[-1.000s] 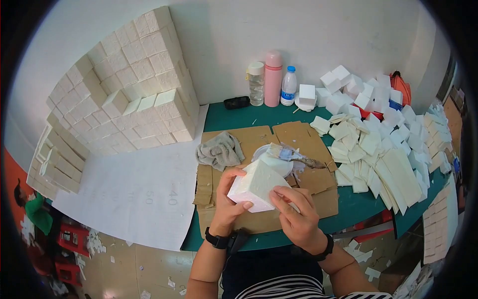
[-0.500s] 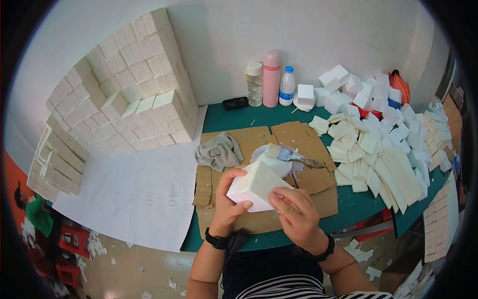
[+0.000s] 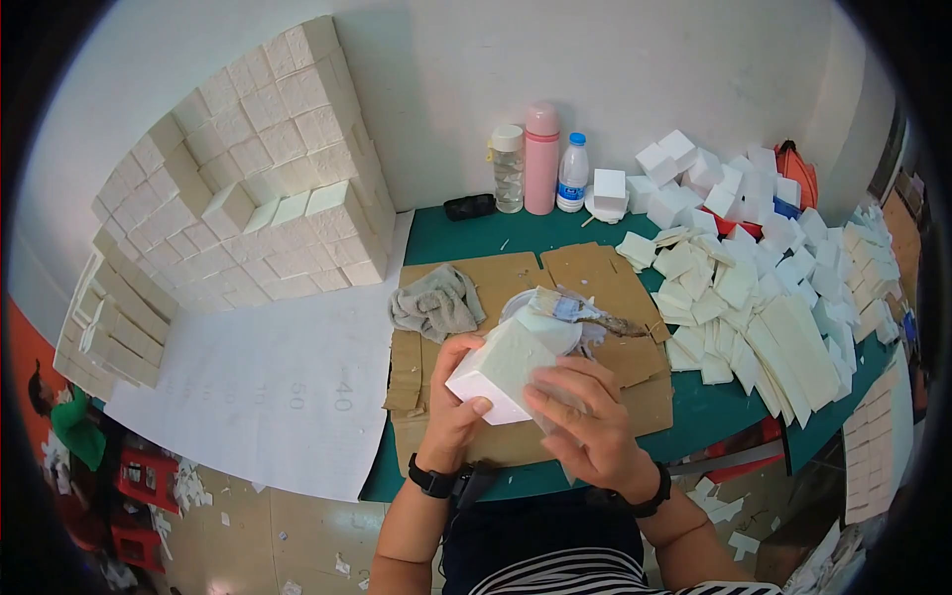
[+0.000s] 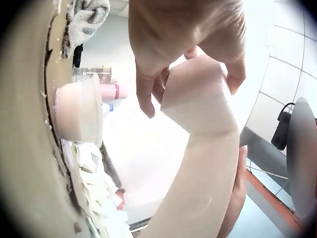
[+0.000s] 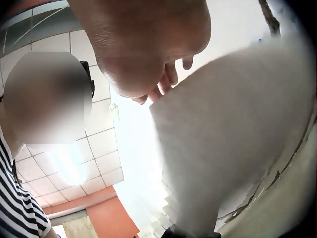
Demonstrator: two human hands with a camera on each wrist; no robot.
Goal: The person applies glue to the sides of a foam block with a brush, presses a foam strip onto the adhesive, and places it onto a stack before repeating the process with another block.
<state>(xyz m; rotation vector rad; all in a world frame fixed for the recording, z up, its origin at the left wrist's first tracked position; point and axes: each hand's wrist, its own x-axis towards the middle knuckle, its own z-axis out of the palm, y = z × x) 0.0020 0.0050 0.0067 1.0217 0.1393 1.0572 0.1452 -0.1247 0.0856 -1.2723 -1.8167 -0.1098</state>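
Note:
My left hand (image 3: 454, 397) grips a white foam block (image 3: 501, 367) by its left side, thumb low on the near face and fingers behind. A long pale sheet (image 4: 205, 173) lies against the block and trails off it in the left wrist view. At the block's right side is my right hand (image 3: 595, 421), its fingers fairly straight and slightly blurred against the sheet. In the right wrist view the sheet (image 5: 233, 119) hides most of those fingers. Just beyond the block, a brush (image 3: 565, 305) rests across a white tub (image 4: 79, 111) of whitish paste, partly hidden by the block.
Cardboard (image 3: 635, 397) covers the middle of the green table (image 3: 446, 228), with a grey towel (image 3: 436, 300) on it. A tall wall of stacked blocks (image 3: 268, 139) stands left. Cut sheets (image 3: 734, 288) and loose white blocks (image 3: 694, 169) heap right. Bottles (image 3: 541, 164) line the back.
My right hand has loosened from a pinch at the block's right edge, its fingers spreading along that side. The block has turned slightly and shifted a little left in my left hand.

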